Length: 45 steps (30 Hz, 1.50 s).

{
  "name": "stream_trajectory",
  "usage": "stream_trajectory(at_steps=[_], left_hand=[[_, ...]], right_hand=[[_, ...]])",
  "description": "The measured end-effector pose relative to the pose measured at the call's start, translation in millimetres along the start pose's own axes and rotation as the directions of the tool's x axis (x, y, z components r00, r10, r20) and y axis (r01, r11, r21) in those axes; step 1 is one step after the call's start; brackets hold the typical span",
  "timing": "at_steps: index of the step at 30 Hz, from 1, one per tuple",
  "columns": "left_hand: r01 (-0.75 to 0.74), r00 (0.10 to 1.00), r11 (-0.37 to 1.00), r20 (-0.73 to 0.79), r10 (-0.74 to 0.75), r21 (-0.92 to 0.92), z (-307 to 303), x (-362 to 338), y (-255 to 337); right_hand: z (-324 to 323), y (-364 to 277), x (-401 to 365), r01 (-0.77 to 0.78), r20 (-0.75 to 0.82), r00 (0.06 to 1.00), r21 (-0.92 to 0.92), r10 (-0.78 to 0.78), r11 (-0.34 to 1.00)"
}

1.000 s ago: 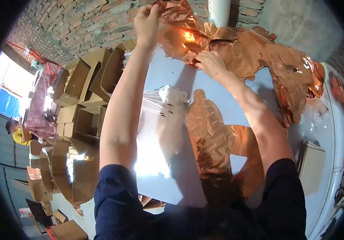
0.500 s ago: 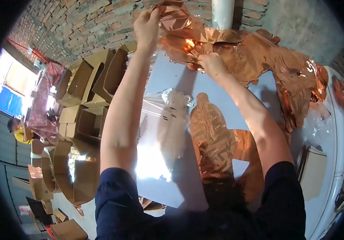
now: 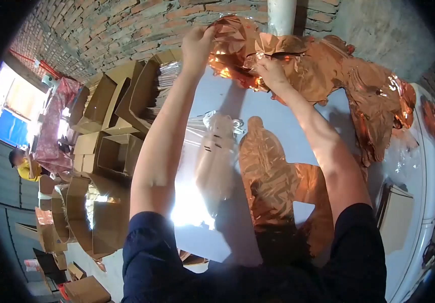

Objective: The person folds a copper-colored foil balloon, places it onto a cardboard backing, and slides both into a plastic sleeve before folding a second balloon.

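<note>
At the far side of the table, my left hand [image 3: 197,46] is closed on the upper left edge of a crinkled, copper-coloured foil balloon [image 3: 231,38], lying limp and uninflated. My right hand [image 3: 271,73] is pinched on the same shiny foil, lower and to the right. Beside it, a heap of copper foil balloons [image 3: 323,70] spreads to the right and hangs down over the table surface. Nearer to me lies a flat bottle-shaped foil piece [image 3: 264,166], with more copper foil [image 3: 313,187] next to it. The exact fingertip grips are partly hidden.
A clear plastic packet [image 3: 217,151] with white strings lies on the pale table [image 3: 232,242]. Open cardboard boxes [image 3: 121,151] stand to the left. Behind are a brick wall [image 3: 152,25] and a white pipe [image 3: 281,17]. A person in yellow [image 3: 28,169] is far left.
My left hand has moved right and slightly down with the foil, closer to my right hand. My right hand has shifted slightly to the right. The foil between them is bunched more.
</note>
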State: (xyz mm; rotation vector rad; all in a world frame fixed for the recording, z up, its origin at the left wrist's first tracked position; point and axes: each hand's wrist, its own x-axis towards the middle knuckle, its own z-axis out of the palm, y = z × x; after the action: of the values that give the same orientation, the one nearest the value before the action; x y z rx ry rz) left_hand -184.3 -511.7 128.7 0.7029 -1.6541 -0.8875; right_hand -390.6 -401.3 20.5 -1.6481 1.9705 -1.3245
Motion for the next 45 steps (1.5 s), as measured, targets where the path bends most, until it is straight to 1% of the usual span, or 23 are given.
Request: stream_trajectory(at_steps=[1, 4, 7, 10, 13, 16, 17, 19, 20, 21, 24, 25, 28, 31, 33, 34, 37, 38, 39, 40, 42, 43, 45], left_hand=[[0.019, 1.000, 1.000, -0.001, -0.019, 0.020, 1.6, 0.6, -5.4], [-0.009, 1.000, 1.000, 0.005, 0.009, -0.012, 2.5, -0.4, -13.2], [-0.003, 1.000, 0.997, 0.028, 0.005, -0.073, 1.3, -0.7, -16.1], [-0.093, 0.989, 0.996, 0.113, 0.092, 0.006, -0.2, 0.1, -26.6], [-0.031, 0.962, 0.954, 0.269, -0.052, 0.298, -1.6, -6.9, -19.5], [-0.198, 0.948, 0.843, 0.316, 0.035, 0.501, 4.9, -17.7, -6.6], [-0.168, 0.943, 0.849, 0.331, -0.010, 0.502, 7.7, -21.0, -2.7], [-0.196, 0.925, 0.855, 0.381, -0.003, 0.481, 10.4, -28.3, -4.2], [-0.210, 0.914, 0.857, 0.406, 0.002, 0.470, 12.7, -30.4, -4.5], [-0.288, 0.901, 0.814, 0.431, 0.051, 0.505, 16.3, -32.0, -6.3], [-0.227, 0.895, 0.847, 0.446, -0.013, 0.481, 26.4, -42.0, -9.8], [-0.276, 0.900, 0.807, 0.436, 0.025, 0.523, 29.7, -43.9, -13.3], [-0.378, 0.906, 0.662, 0.407, 0.118, 0.647, 43.8, -40.6, -42.4], [-0.267, 0.953, 0.706, 0.288, 0.092, 0.657, 48.3, -43.2, -47.0], [-0.217, 0.969, 0.742, 0.234, 0.083, 0.635, 46.1, -38.3, -48.0], [-0.191, 0.976, 0.758, 0.206, 0.077, 0.624, 43.1, -35.0, -49.7], [0.023, 0.997, 0.854, 0.052, -0.059, 0.519, 36.2, -26.9, -48.5], [0.041, 0.996, 0.850, 0.045, -0.076, 0.525, 35.9, -27.7, -48.1], [0.057, 0.995, 0.846, 0.038, -0.091, 0.531, 35.9, -26.7, -50.4], [0.072, 0.994, 0.841, 0.030, -0.104, 0.536, 36.0, -25.7, -50.8], [0.096, 0.991, 0.845, 0.033, -0.133, 0.525, 38.1, -23.9, -54.4], [0.104, 0.989, 0.841, 0.036, -0.145, 0.531, 39.1, -23.2, -54.3], [0.118, 0.988, 0.838, 0.021, -0.152, 0.533, 40.5, -21.7, -56.2]], right_hand=[[-2.4, -2.5, -0.3, -0.040, 0.017, 0.999, 0.033, 0.039, 0.999], [-2.8, -2.8, -3.0, -0.018, -0.038, 0.999, 0.065, 0.020, 0.998], [5.6, 11.4, 4.0, -0.091, -0.022, 0.995, 0.161, 0.096, 0.983], [15.2, 19.7, 9.9, 0.015, -0.068, 0.998, 0.424, 0.016, 0.906], [-3.9, 2.6, 7.7, -0.118, 0.095, 0.991, 0.343, 0.090, 0.932], [-4.6, -8.5, 7.6, -0.107, 0.032, 0.994, 0.409, 0.103, 0.906], [-4.1, -10.5, 7.8, -0.061, -0.010, 0.997, 0.404, 0.070, 0.913], [-0.5, -7.7, 9.9, 0.032, -0.090, 0.996, 0.388, 0.004, 0.921], [0.2, -6.1, 12.3, 0.047, -0.088, 0.996, 0.399, -0.012, 0.916], [0.0, -7.4, 14.3, 0.061, -0.086, 0.996, 0.410, -0.028, 0.910], [-5.5, -19.8, 8.2, 0.104, -0.116, 0.991, 0.413, -0.061, 0.905], [-6.8, -23.4, 6.3, 0.119, -0.133, 0.989, 0.408, -0.069, 0.905], [-8.6, -24.6, 9.9, 0.088, -0.078, 0.995, 0.400, -0.062, 0.912], [-7.4, -23.9, 8.5, 0.039, -0.076, 0.997, 0.434, -0.006, 0.900], [-11.6, -24.9, 3.0, 0.161, -0.273, 0.953, 0.085, -0.133, 0.983], [-13.1, -27.6, -0.9, 0.194, -0.346, 0.913, -0.101, -0.217, 0.976], [-23.8, -36.8, -10.0, 0.329, -0.483, 0.731, -0.368, -0.481, 0.870], [-26.7, -39.2, -15.6, 0.362, -0.499, 0.656, -0.451, -0.566, 0.816], [-29.6, -42.6, -22.7, 0.423, -0.355, 0.667, -0.543, -0.655, 0.726], [-26.2, -38.3, -24.0, 0.514, -0.181, 0.684, -0.566, -0.706, 0.644], [-14.2, -27.4, -27.0, 0.691, 0.176, 0.646, -0.548, -0.743, 0.471], [-5.6, -27.8, -30.3, 0.703, 0.261, 0.672, -0.517, -0.693, 0.488], [9.1, -25.7, -32.1, 0.636, 0.170, 0.713, -0.566, -0.680, 0.525]])
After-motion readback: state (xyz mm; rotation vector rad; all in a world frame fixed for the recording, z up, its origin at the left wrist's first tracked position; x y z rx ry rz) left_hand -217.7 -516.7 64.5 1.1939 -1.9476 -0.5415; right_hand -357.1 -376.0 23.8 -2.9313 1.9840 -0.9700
